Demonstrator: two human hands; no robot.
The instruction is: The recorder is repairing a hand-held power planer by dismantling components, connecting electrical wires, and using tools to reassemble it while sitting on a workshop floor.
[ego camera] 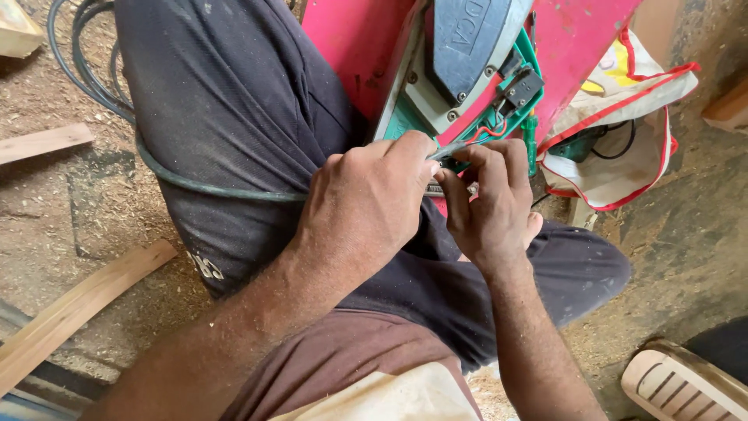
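Note:
A green and grey power tool (456, 70) lies opened on a pink board (351, 39), with red wires (491, 129) showing at its lower end. My left hand (370, 199) is closed around a thin grey metal tool (448, 150) whose tip points into the wiring. My right hand (491, 203) sits just right of it, fingers curled and pinching at the wires and the tool's tip. Both hands rest above my dark trouser leg (234, 117).
A dark cable (195, 187) loops over my leg and the sawdust floor. Wooden strips (78, 304) lie at left. A white bag with red trim (623, 140) sits at right, and a sandal (686, 386) at bottom right.

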